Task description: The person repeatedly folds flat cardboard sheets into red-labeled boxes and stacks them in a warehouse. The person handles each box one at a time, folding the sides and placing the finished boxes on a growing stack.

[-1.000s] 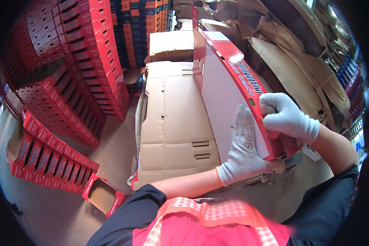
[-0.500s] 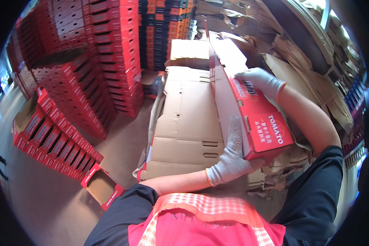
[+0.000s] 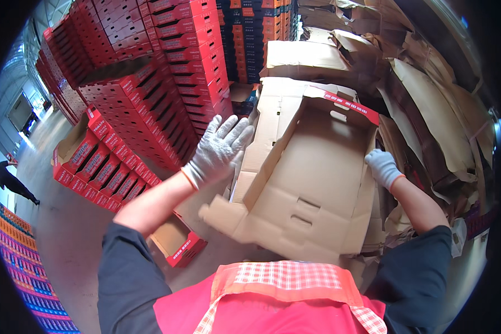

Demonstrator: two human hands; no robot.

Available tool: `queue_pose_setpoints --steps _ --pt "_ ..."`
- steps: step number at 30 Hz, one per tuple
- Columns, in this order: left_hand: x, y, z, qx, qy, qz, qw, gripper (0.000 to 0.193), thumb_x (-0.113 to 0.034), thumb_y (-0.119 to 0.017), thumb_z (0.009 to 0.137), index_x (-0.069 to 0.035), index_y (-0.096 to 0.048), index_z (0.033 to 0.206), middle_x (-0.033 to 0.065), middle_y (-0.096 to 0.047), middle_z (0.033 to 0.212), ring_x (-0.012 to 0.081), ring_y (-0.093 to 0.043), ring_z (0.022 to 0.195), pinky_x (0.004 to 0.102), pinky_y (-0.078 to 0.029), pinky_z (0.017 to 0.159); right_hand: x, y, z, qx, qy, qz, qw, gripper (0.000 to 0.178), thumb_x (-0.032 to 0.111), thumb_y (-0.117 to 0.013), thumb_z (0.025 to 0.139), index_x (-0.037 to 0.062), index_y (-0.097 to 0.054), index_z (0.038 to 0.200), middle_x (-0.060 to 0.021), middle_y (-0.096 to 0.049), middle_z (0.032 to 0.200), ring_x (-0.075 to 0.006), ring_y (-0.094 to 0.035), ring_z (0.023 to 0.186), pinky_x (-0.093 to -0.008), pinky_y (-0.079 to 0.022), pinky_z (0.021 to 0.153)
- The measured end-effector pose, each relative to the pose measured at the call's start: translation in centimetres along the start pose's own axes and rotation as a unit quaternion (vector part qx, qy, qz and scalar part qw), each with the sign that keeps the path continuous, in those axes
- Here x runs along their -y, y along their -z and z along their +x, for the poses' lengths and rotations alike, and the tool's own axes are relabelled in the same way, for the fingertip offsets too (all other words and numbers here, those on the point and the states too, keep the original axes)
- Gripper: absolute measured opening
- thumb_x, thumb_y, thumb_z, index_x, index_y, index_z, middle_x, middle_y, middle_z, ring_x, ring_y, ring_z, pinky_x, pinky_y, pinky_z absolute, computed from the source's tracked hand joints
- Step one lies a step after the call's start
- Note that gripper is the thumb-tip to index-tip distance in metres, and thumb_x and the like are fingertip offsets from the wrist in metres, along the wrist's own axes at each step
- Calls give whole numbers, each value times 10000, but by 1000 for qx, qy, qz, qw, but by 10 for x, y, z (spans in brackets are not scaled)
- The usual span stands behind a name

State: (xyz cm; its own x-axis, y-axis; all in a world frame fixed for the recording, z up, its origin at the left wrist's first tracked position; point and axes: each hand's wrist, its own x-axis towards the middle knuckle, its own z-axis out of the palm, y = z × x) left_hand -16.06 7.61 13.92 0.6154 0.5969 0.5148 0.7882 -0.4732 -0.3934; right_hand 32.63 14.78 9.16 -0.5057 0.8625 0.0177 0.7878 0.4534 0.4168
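Showing white lettering (image 3: 348,104) on its red end (image 3: 373,117), a part-folded tray (image 3: 331,158)

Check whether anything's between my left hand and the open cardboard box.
Nothing visible blocks it: your left hand is open, left of the cardboard box; only flat cardboard, apparently lower, shows between them.

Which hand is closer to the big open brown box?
Right: the right hand is at the right wall of the open brown box, while the left hand is spread open off to its left, not touching it.
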Motion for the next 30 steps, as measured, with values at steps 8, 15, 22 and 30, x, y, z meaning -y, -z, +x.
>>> queue_pose_setpoints --steps 8,15,22,30 --pt "-35 -76 23 206 -349 -216 888 625 -382 -839 641 -116 -636 1169 53 -593 1251 250 -474 1286 404 -437 1019 88 75 -103 55 205 196 957 808 440 -844 609 207 -535 1319 -96 -612 1196 -302 -648 1016 -431 -530 800" --pt "-43 -39 84 -11 -33 -304 952 564 -562 -624 838 -55 -669 595 189 -587 583 369 -617 576 466 -480 536 49 79 -79 -316 -83 325 887 468 274 -902 674 49 -652 998 -115 -603 708 -246 -589 584 -322 -490 551" --pt "-85 32 2 434 -228 -580 651 653 -499 -782 769 13 -620 1140 230 -655 1030 338 -630 968 410 -498 838 78 148 -139 435 29 505 745 722 488 -810 752 52 -604 1291 -163 -667 1194 -269 -652 1068 -351 -529 866" --pt "-36 37 -3 384 -106 -412 820 210 -202 -645 918 -125 -728 1094 127 -714 893 291 -698 775 356 -553 697 63 122 -147 205 106 452 862 486 251 -757 810 87 -599 1239 -174 -649 1158 -306 -668 1001 -378 -536 860"
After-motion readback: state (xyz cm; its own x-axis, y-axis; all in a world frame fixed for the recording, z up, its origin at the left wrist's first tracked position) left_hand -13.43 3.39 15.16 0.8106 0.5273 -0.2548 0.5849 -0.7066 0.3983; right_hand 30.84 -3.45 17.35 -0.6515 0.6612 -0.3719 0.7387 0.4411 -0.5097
